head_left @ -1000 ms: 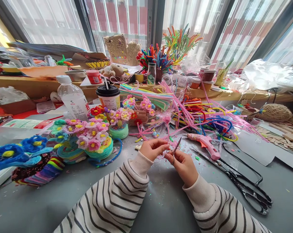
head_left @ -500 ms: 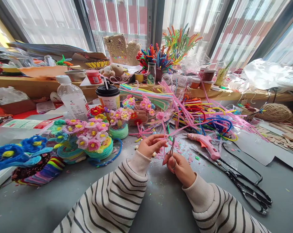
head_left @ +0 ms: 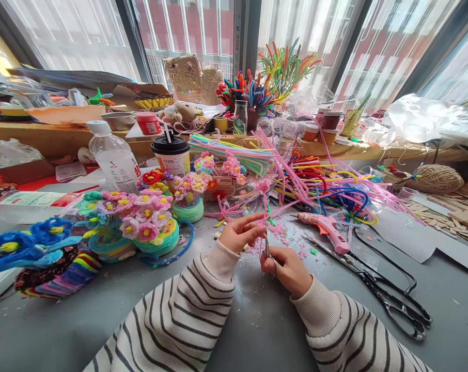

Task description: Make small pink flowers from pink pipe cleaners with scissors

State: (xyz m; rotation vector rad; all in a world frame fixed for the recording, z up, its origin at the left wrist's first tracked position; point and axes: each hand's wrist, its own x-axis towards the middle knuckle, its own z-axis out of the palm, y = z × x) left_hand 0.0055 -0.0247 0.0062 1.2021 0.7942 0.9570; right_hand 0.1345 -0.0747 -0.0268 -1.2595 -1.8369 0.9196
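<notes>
My left hand (head_left: pixel 242 232) is closed, pinching a pink pipe cleaner (head_left: pixel 265 207) that stands upright with a fuzzy pink flower shape (head_left: pixel 262 186) at its top. Small scissors (head_left: pixel 267 247) are in my right hand (head_left: pixel 286 268), with its fingers in the handles. Their blades point up, right beside the stem just below my left fingertips; whether they touch it I cannot tell. Pink fluff clippings (head_left: pixel 281 231) and glitter lie on the grey table (head_left: pixel 257 320) behind and around my hands.
Pipe-cleaner flower pots (head_left: pixel 156 237) crowd the left, near a bottle (head_left: pixel 113 160) and a lidded cup (head_left: pixel 171 155). To the right lie a pink glue gun (head_left: pixel 327 230) and large black-handled scissors (head_left: pixel 389 294). Loose pipe cleaners (head_left: pixel 315 181) are heaped behind.
The small scissors have moved left and turned more upright, coming up against the stem. The pink flower shape has shifted slightly right. My left hand keeps its pinch.
</notes>
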